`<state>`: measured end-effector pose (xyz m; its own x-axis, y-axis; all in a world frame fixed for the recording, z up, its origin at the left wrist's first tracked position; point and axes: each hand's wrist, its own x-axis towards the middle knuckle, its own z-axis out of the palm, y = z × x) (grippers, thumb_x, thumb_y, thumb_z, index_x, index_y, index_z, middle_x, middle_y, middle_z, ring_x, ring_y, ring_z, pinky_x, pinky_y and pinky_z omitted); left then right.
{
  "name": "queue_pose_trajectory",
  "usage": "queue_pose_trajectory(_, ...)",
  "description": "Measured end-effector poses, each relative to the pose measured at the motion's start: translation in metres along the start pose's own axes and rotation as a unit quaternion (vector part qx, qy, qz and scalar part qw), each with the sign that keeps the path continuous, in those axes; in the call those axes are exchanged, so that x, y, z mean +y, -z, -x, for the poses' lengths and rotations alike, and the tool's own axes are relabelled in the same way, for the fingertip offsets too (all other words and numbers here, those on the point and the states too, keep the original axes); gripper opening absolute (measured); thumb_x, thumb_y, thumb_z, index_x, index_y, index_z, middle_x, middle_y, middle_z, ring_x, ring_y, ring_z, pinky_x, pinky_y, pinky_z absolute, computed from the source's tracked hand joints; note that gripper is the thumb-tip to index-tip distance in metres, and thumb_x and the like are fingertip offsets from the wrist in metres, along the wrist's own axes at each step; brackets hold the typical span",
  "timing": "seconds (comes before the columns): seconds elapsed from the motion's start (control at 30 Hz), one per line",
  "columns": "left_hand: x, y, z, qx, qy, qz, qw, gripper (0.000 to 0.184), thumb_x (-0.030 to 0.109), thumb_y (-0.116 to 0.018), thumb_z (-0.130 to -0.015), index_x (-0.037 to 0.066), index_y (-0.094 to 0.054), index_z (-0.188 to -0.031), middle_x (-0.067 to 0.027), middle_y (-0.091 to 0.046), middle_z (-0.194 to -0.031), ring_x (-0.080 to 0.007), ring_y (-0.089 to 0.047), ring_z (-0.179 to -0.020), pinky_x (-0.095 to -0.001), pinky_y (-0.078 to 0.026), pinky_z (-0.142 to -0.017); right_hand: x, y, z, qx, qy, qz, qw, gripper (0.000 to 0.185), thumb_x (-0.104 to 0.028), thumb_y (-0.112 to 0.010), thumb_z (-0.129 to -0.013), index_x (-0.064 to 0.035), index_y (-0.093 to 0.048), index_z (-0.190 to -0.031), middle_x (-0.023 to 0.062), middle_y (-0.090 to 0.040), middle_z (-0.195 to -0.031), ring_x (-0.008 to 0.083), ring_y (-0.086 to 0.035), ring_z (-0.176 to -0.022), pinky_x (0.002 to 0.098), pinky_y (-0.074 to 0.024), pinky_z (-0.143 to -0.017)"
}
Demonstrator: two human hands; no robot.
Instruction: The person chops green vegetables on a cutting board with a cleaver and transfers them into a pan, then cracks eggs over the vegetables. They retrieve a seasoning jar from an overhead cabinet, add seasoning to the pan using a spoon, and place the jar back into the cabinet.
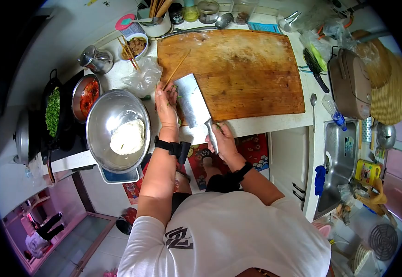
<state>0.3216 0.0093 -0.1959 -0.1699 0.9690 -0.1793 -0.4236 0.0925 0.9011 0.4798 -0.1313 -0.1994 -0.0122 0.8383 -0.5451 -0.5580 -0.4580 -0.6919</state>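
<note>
My right hand [223, 142] is wrapped round the handle of a cleaver [193, 101], whose broad blade tilts over the near left edge of the wooden cutting board [247, 69]. My left hand [166, 107] is beside the blade, fingers stretched out and palm turned toward it. Small green bits cling to the blade edge and the left palm. A single chopstick [178, 68] lies on the board, its lower end by my left fingertips. Left of that hand stands a steel bowl [97, 138] with a lump of white dough [128, 137] in it.
A pan of chopped greens [53, 111] and a bowl of red sauce [89, 97] are at the left. Behind them are a bowl of brown filling [136, 46] and a plastic bag [144, 76]. At right are a rice cooker [351, 83], a knife [315, 71] and the sink [341, 171].
</note>
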Motion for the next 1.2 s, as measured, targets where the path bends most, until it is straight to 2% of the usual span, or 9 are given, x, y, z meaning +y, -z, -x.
queue_pose_trajectory(0.3,0.082,-0.023,0.029,-0.085,-0.063,0.007,0.994,0.060,0.047,-0.032,-0.101,0.002,-0.029,-0.141,-0.0247,-0.044,-0.136,-0.0318,-0.045,-0.127,-0.0409,-0.033,-0.110,-0.030,-0.010,0.028,-0.023,0.026,-0.048,0.998,0.020,-0.026,-0.048,-0.099,-0.0069,-0.046,-0.103,0.0109,-0.060,-0.070,0.0137,-0.052,-0.046,0.0258,-0.0392,-0.039)
queue_pose_trajectory(0.37,0.108,-0.021,0.040,-0.071,-0.080,0.034,0.994,0.054,0.041,-0.039,-0.101,0.001,-0.035,-0.137,-0.0240,-0.048,-0.132,-0.0316,-0.049,-0.122,-0.0406,-0.037,-0.107,-0.042,-0.022,0.034,-0.040,0.026,-0.060,0.997,0.020,-0.027,-0.048,-0.100,-0.0076,-0.045,-0.103,0.0112,-0.060,-0.070,0.0138,-0.052,-0.046,0.0257,-0.0391,-0.039)
queue_pose_trajectory(0.47,0.145,-0.003,0.061,0.026,-0.032,0.029,0.999,0.037,0.026,-0.053,-0.097,-0.001,-0.046,-0.122,-0.0211,-0.058,-0.118,-0.0295,-0.058,-0.110,-0.0378,-0.047,-0.098,-0.057,-0.052,0.041,-0.068,0.033,-0.052,0.996,0.020,-0.028,-0.048,-0.100,-0.0083,-0.043,-0.101,0.0113,-0.059,-0.071,0.0139,-0.052,-0.047,0.0256,-0.0386,-0.038)
queue_pose_trajectory(0.5,0.155,0.008,0.067,0.034,-0.046,0.028,0.998,0.037,0.026,-0.053,-0.097,-0.001,-0.046,-0.122,-0.0211,-0.058,-0.118,-0.0295,-0.058,-0.110,-0.0378,-0.047,-0.098,-0.060,-0.064,0.042,-0.076,0.029,-0.051,0.995,0.020,-0.028,-0.048,-0.100,-0.0084,-0.043,-0.101,0.0114,-0.059,-0.071,0.0139,-0.052,-0.047,0.0256,-0.0385,-0.038)
queue_pose_trajectory(0.63,0.206,0.065,0.095,0.022,0.090,0.056,0.994,0.032,0.022,-0.058,-0.094,-0.001,-0.051,-0.115,-0.0198,-0.060,-0.112,-0.0268,-0.061,-0.104,-0.0357,-0.050,-0.095,-0.065,-0.127,0.044,-0.135,0.011,-0.025,0.990,0.021,-0.029,-0.049,-0.099,-0.0085,-0.045,-0.101,0.0120,-0.060,-0.070,0.0138,-0.052,-0.046,0.0256,-0.0386,-0.038)
queue_pose_trajectory(0.83,0.298,0.175,0.122,-0.010,-0.066,-0.175,0.982,0.034,0.011,-0.055,-0.093,-0.004,-0.051,-0.123,-0.0163,-0.061,-0.118,-0.0221,-0.057,-0.113,-0.0341,-0.043,-0.102,-0.044,-0.249,0.036,-0.218,-0.009,0.022,0.976,0.026,-0.031,-0.052,-0.097,-0.0075,-0.044,-0.102,0.0120,-0.060,-0.070,0.0149,-0.053,-0.047,0.0254,-0.0394,-0.038)
queue_pose_trajectory(0.9,0.323,0.211,0.125,-0.062,-0.146,-0.258,0.953,0.034,0.010,-0.054,-0.094,-0.001,-0.052,-0.126,-0.0115,-0.059,-0.124,-0.0207,-0.054,-0.118,-0.0309,-0.040,-0.101,-0.031,-0.294,0.032,-0.252,-0.007,0.036,0.967,0.027,-0.032,-0.052,-0.097,-0.0077,-0.043,-0.102,0.0122,-0.060,-0.070,0.0149,-0.053,-0.047,0.0254,-0.0395,-0.038)
queue_pose_trajectory(1.0,0.368,0.257,0.120,-0.148,-0.244,-0.439,0.852,0.045,0.017,-0.054,-0.094,-0.002,-0.046,-0.134,-0.0161,-0.049,-0.138,-0.0270,-0.044,-0.131,-0.0361,-0.031,-0.109,-0.004,-0.361,0.026,-0.272,-0.008,0.062,0.960,0.027,-0.034,-0.052,-0.097,-0.0087,-0.043,-0.101,0.0115,-0.060,-0.070,0.0147,-0.053,-0.047,0.0254,-0.0395,-0.038)
queue_pose_trajectory(1.2,0.394,0.336,0.061,-0.180,-0.321,-0.441,0.818,0.044,0.017,-0.053,-0.093,0.000,-0.047,-0.133,-0.0186,-0.047,-0.139,-0.0325,-0.041,-0.132,-0.0412,-0.028,-0.112,0.046,-0.475,0.023,-0.256,-0.018,0.086,0.963,0.025,-0.035,-0.051,-0.098,-0.0105,-0.046,-0.099,0.0101,-0.060,-0.067,0.0135,-0.051,-0.044,0.0235,-0.0374,-0.036)
